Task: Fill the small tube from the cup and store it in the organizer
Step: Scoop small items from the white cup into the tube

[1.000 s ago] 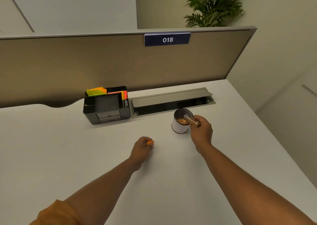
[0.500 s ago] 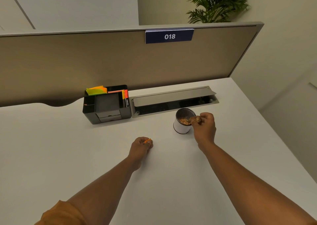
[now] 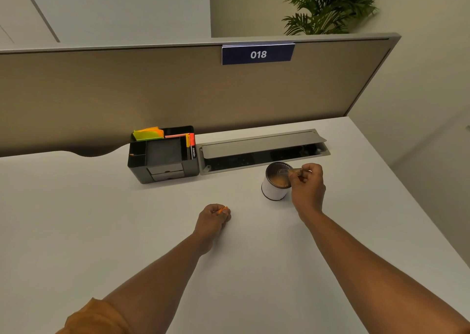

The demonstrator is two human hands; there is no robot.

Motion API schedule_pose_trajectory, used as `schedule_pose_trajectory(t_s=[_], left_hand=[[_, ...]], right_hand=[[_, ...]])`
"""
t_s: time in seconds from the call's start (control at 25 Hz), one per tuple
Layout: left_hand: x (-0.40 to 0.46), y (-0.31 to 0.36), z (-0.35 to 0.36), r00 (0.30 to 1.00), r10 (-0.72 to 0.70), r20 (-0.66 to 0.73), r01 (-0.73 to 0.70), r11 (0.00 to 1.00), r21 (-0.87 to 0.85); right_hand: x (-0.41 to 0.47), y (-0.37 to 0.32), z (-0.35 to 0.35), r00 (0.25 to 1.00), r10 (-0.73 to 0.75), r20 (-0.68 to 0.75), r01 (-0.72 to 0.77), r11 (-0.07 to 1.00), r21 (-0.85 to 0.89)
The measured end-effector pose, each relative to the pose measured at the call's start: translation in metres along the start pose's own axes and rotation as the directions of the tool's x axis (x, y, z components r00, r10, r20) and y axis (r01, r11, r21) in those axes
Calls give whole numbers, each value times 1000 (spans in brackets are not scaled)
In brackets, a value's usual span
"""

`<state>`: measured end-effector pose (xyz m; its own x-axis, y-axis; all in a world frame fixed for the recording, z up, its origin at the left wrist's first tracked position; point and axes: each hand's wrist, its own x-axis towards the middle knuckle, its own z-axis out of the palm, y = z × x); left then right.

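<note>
A white cup (image 3: 273,190) with a dark inside stands on the desk, holding light brown grainy stuff. My right hand (image 3: 307,188) grips a small clear tube (image 3: 290,172) lying almost level over the cup's rim, its open end pointing left; brown filling shows in the end near my fingers. My left hand (image 3: 213,219) rests on the desk to the cup's left, fingers closed on a small orange cap (image 3: 223,209). The dark grey organizer (image 3: 162,164) sits at the back, left of the cup.
The organizer holds yellow and orange sticky notes (image 3: 148,133) and markers (image 3: 192,145). An open grey cable tray (image 3: 262,150) runs along the desk behind the cup. A beige partition (image 3: 178,91) with a "018" plate closes the back. The desk edge runs diagonally at right.
My right hand has drawn the tube back from inside the cup and levelled it over the rim, with brown filling now in it. My left hand has stayed put.
</note>
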<state>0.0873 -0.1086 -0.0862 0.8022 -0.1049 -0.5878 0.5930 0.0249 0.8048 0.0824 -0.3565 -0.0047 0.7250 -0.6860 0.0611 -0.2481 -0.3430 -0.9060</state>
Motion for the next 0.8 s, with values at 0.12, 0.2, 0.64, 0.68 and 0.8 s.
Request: schedule_pose_trajectory(t_s=[0.12, 0.2, 0.64, 0.68, 0.8], left_hand=[[1, 1, -1, 1000, -2, 9, 2, 1000, 0], [1, 1, -1, 1000, -8, 12, 8, 1000, 7], [0, 6, -3, 999, -39, 28, 39, 999, 13], [1, 6, -2, 999, -39, 29, 39, 999, 10], [0, 6, -3, 999, -42, 30, 42, 999, 12]], right_hand=[[2, 1, 0, 994, -108, 25, 109, 993, -45], [3, 1, 1, 991, -132, 37, 134, 989, -61], [5, -4, 6, 975, -213, 67, 219, 971, -99], [5, -4, 6, 973, -219, 71, 225, 970, -97], [6, -6, 7, 980, -192, 47, 194, 979, -64]])
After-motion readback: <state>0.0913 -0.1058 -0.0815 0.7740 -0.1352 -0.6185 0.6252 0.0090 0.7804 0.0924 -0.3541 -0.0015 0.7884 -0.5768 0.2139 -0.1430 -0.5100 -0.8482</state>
